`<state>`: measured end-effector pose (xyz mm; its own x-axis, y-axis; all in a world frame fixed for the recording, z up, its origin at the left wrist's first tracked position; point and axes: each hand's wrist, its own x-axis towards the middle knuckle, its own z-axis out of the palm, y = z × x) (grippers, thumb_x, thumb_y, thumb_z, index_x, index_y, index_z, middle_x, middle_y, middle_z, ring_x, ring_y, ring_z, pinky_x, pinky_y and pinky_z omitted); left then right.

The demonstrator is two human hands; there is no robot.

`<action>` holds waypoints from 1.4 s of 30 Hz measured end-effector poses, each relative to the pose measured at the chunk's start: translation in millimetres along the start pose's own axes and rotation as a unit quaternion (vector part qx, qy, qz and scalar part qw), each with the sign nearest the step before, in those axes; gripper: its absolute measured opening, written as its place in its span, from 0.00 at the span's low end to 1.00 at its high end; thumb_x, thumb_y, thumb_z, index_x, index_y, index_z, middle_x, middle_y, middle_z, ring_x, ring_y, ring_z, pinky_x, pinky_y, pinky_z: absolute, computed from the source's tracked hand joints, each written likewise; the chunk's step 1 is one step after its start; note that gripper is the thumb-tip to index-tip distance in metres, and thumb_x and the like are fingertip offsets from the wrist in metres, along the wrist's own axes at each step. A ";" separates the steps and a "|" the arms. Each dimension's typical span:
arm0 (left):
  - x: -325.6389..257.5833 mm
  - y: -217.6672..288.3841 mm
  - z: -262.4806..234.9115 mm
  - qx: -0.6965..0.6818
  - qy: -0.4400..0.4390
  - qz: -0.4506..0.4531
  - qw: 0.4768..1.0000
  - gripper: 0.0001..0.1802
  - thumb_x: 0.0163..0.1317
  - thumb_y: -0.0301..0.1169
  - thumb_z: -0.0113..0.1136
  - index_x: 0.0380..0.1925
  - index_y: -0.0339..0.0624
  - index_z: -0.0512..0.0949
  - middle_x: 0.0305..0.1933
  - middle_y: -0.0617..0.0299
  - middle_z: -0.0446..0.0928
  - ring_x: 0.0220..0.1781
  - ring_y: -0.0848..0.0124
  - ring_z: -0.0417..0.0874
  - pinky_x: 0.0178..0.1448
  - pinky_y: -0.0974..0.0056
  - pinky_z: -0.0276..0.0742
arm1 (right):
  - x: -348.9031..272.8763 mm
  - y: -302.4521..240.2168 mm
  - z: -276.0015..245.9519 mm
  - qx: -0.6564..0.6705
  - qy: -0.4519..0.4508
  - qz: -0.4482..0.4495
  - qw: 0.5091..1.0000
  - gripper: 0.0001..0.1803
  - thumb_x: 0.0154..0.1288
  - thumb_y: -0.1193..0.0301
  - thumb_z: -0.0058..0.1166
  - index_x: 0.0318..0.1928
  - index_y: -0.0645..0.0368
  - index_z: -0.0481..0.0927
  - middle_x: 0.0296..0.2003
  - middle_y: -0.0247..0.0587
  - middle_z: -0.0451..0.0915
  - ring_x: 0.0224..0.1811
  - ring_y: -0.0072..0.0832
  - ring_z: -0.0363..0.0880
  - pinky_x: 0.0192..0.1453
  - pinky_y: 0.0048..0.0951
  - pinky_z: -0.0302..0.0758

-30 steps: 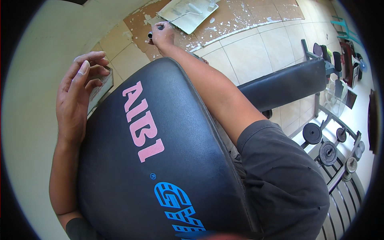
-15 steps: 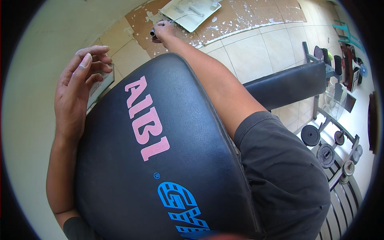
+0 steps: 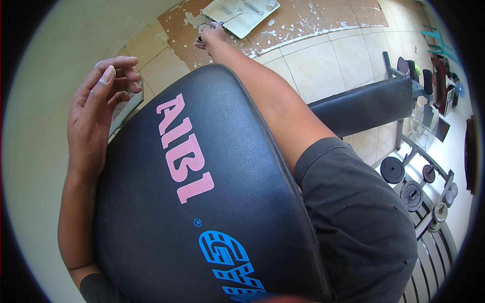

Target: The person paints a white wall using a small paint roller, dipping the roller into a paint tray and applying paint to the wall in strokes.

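A large black padded bench cushion (image 3: 202, 202) with pink and blue lettering filled the near view. The left hand (image 3: 96, 116) rested at its upper left edge, fingers loosely curled and slightly apart, gripping nothing. Farther off, the right hand (image 3: 209, 38) reached down to the paint-spattered cardboard (image 3: 303, 25), fingertips pinched on a small dark object (image 3: 200, 39) beside a white paint tray (image 3: 242, 15).

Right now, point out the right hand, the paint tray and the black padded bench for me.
right hand (image 3: 209, 39), head view, on the back of the hand, down by the floor.
paint tray (image 3: 241, 15), head view, on its white inner surface.
black padded bench (image 3: 202, 202), head view, on the middle of the pad.
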<state>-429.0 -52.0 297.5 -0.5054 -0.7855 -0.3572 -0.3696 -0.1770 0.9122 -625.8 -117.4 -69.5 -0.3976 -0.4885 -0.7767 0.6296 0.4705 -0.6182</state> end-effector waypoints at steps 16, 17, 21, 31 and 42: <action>2.1 -0.4 -2.9 0.006 -0.033 -0.010 0.999 0.22 0.76 0.44 0.44 0.54 0.39 0.77 0.43 0.62 0.77 0.49 0.71 0.78 0.67 0.57 0.67 | -28.8 8.8 6.4 0.052 -0.018 0.093 0.994 0.37 0.68 0.81 0.45 0.72 0.41 0.50 0.50 0.60 0.75 0.28 0.43 0.86 0.29 0.39 0.90; 1.9 -0.4 -1.8 0.004 -0.022 -0.007 1.000 0.21 0.76 0.44 0.44 0.53 0.40 0.78 0.42 0.63 0.78 0.47 0.73 0.79 0.63 0.61 0.68 | -30.1 11.4 8.8 0.064 -0.006 0.112 0.992 0.29 0.69 0.81 0.46 0.67 0.48 0.59 0.49 0.59 0.75 0.29 0.44 0.86 0.29 0.40 0.91; 1.5 0.6 0.7 0.000 -0.010 -0.005 1.000 0.21 0.76 0.44 0.45 0.51 0.40 0.79 0.40 0.65 0.79 0.44 0.75 0.79 0.59 0.66 0.69 | -26.3 15.0 8.0 0.116 -0.122 0.197 0.966 0.13 0.70 0.79 0.46 0.53 0.59 0.67 0.44 0.57 0.75 0.29 0.44 0.85 0.30 0.42 0.91; 1.6 -0.1 -0.1 -0.020 -0.014 0.001 1.000 0.20 0.76 0.43 0.46 0.50 0.40 0.79 0.41 0.65 0.78 0.45 0.76 0.78 0.57 0.68 0.69 | 6.4 1.0 -6.9 0.137 -0.080 0.102 0.982 0.09 0.73 0.75 0.47 0.50 0.65 0.70 0.38 0.49 0.77 0.40 0.44 0.87 0.38 0.46 0.91; 6.0 -10.2 -49.4 0.007 -0.029 0.060 0.998 0.17 0.75 0.39 0.51 0.49 0.36 0.79 0.41 0.62 0.79 0.43 0.76 0.78 0.53 0.68 0.74 | -64.7 -43.1 -73.8 0.073 -0.243 0.008 0.967 0.07 0.71 0.73 0.54 0.45 0.62 0.75 0.34 0.40 0.79 0.37 0.31 0.81 0.42 0.30 0.83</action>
<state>-389.7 -84.2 296.0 -0.5900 -0.7653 -0.2572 -0.3151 -0.0751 0.9461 -676.5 -51.8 -1.5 -0.0491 -0.7865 -0.6156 0.7348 0.3891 -0.5557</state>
